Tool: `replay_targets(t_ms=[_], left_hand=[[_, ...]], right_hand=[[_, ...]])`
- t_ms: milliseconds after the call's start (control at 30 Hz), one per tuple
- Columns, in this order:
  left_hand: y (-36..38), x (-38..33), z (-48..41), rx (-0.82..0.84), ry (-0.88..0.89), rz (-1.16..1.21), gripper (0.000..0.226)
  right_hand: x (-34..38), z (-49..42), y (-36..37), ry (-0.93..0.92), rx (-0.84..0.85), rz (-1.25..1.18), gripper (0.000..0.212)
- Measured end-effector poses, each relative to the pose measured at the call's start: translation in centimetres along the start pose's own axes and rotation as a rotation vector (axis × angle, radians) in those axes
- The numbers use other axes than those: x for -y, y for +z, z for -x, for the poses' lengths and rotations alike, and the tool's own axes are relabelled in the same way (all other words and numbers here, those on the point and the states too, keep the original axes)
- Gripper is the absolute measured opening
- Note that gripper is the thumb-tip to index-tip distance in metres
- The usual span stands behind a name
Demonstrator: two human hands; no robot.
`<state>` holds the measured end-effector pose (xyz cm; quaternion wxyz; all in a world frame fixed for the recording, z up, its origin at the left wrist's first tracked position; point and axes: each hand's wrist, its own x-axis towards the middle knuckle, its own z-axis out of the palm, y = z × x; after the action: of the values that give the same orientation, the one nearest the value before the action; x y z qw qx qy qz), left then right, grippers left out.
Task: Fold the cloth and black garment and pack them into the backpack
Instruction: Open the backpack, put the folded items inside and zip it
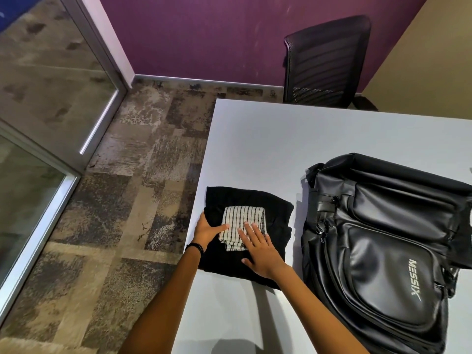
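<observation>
A folded black garment [277,221] lies near the left edge of the white table. On top of it sits a folded white cloth with black stripes [242,218]. My left hand [208,231] lies at the garment's left edge, its thumb stretched toward the cloth. Flat on the cloth's near right corner and the garment rests my right hand [260,251], fingers straight. The black backpack [383,251] lies flat on the table to the right, front pockets up, and its zippers look closed.
The white table [281,149] has its left edge just beside my left hand, with carpeted floor below. A black mesh office chair [324,62] stands at the table's far side. Glass partitions run along the left.
</observation>
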<state>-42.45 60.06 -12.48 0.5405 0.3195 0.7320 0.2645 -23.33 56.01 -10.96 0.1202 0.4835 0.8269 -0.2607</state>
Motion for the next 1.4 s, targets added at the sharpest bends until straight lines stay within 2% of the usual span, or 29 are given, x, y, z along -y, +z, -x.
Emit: replay_targets(t_ms=[100, 167, 233, 267, 333, 433, 500, 567, 700, 800, 900, 967, 1100, 1233, 1300, 1400], left_hand=[[-0.1, 0.4, -0.9, 0.025, -0.011, -0.017, 0.086], [-0.2, 0.0, -0.8, 0.047, -0.01, -0.013, 0.082], [-0.3, -0.4, -0.6, 0.068, -0.021, 0.011, 0.074], [-0.3, -0.5, -0.5, 0.078, -0.031, 0.024, 0.073], [-0.3, -0.4, -0.5, 0.07, -0.037, 0.031, 0.078], [-0.2, 0.0, -0.7, 0.049, -0.047, 0.029, 0.099], [-0.2, -0.3, -0.1, 0.06, -0.043, 0.063, 0.09], [-0.2, -0.5, 0.2, 0.059, -0.03, 0.063, 0.082], [-0.1, -0.4, 0.4, 0.057, 0.005, 0.046, 0.081], [0.0, -0.4, 0.8, 0.076, 0.044, 0.027, 0.086], [0.2, -0.7, 1.1, 0.112, 0.093, -0.037, 0.099], [0.7, -1.1, 1.3, 0.132, 0.11, -0.097, 0.107], [1.9, -1.4, 2.2, 0.076, 0.172, -0.252, 0.107], [3.2, -1.9, 3.4, -0.031, 0.244, -0.447, 0.103], [4.1, -2.4, 4.4, -0.062, 0.299, -0.513, 0.098], [5.2, -2.8, 6.1, -0.029, 0.387, -0.477, 0.084]], right_hand=[[-0.3, 0.2, -0.2, -0.058, -0.082, -0.151, 0.07], [-0.5, 0.9, -0.4, -0.059, -0.342, -0.36, 0.062], [-0.7, 1.8, -0.2, 0.091, -0.594, -0.551, 0.059], [-0.8, 2.1, -0.1, 0.181, -0.649, -0.634, 0.058], [-0.9, 2.3, 0.5, 0.357, -0.633, -0.774, 0.058], [-1.8, 1.7, 1.5, 0.607, -0.513, -0.899, 0.062], [-2.0, 1.4, 1.7, 0.706, -0.506, -0.966, 0.061], [-2.0, 1.2, 1.5, 0.728, -0.565, -1.04, 0.057], [-2.5, 0.8, 0.3, 0.86, -0.575, -1.29, 0.053], [-3.6, 0.4, -0.1, 0.929, -0.522, -1.445, 0.047], [-3.9, 0.4, -0.6, 0.89, -0.436, -1.571, 0.037], [-3.3, 0.4, -1.1, 0.846, -0.425, -1.586, 0.028], [-1.4, 0.6, -2.2, 0.681, -0.532, -1.452, 0.03], [1.0, 0.8, -3.4, 0.627, -0.485, -1.27, 0.055], [2.0, 0.6, -3.7, 0.593, -0.496, -1.161, 0.062], [2.9, 0.4, -4.1, 0.509, -0.546, -0.988, 0.066]])
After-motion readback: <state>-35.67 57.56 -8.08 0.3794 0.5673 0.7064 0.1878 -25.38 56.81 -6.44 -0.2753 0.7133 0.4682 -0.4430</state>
